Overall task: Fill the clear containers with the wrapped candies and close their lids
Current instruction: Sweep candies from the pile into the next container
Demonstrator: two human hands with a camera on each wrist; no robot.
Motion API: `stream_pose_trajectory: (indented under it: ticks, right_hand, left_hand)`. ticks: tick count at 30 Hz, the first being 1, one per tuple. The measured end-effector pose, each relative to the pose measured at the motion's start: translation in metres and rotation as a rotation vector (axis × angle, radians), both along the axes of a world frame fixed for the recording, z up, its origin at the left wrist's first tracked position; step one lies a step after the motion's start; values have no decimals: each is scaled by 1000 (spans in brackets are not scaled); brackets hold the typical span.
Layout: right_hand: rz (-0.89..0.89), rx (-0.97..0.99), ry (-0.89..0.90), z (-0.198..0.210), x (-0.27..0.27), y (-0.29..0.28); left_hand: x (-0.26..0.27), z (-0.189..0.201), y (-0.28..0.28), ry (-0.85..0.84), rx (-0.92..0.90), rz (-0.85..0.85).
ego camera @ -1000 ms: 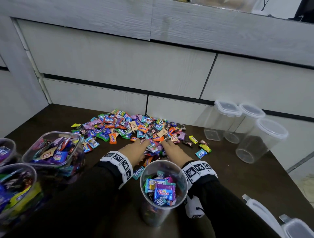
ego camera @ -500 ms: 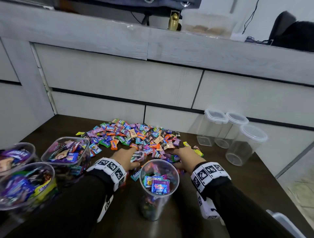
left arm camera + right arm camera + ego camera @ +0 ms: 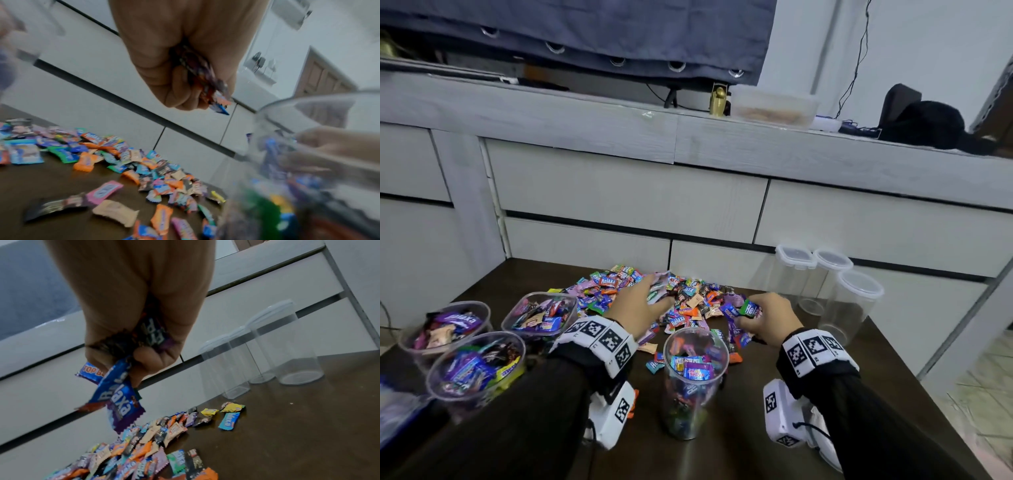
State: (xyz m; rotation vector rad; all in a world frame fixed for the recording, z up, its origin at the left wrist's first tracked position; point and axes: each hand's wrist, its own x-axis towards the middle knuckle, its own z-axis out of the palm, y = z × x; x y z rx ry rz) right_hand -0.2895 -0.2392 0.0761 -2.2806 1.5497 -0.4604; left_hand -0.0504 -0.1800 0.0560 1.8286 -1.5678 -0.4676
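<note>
A heap of wrapped candies [image 3: 640, 291] lies on the dark table [image 3: 859, 377]. In front of it stands an open, tall clear container [image 3: 695, 380], partly filled with candies. My left hand [image 3: 654, 301] is over the heap, left of the container; the left wrist view shows that left hand [image 3: 195, 84] curled round a bunch of candies. My right hand [image 3: 750, 315], right of the container, grips several wrappers, and a blue one [image 3: 121, 399] dangles below the right hand [image 3: 131, 356]. The container's rim [image 3: 308, 104] shows blurred beside the left hand.
Three open clear tubs [image 3: 476, 370] full of candies stand at the table's left. Three empty lidded containers [image 3: 856, 301] stand at the back right, near the table's edge. Grey drawer fronts [image 3: 637, 205] rise right behind the heap.
Both hands lay on the heap just behind the container; now each has closed round a handful of candies and lifted off the table. The head camera has tilted upward.
</note>
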Motion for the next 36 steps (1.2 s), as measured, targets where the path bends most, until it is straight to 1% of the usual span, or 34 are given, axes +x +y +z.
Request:
stream_pose_trajectory:
  ticks: [5,8,11,13,17,22,28,36]
  right_hand:
    - [15,-74,-105,15,1,12]
    - [16,-89,-110,19,1,16]
    - [22,-86,-96,20,1,19]
    - [24,-90,-99,20,1,22]
    - [23,-79,-109,18,1,27]
    - [19,-67,-122,15,-1,29]
    - [25,-70,-104,15,0,28]
    - [38,-66,-98,16,-2,25]
  left_hand:
    - [-25,17,11,65,-195,-60]
    - [-40,21,19,109,-247,-117]
    - [-56,18,27,190,-310,-106]
    - [-64,14,31,211,-339,-111]
    - [-73,1,35,159,-378,-136]
    - [-76,-5,35,44,-387,-142]
    - [-74,-7,35,15,-405,-124]
    - [-67,-14,40,-42,-352,-160]
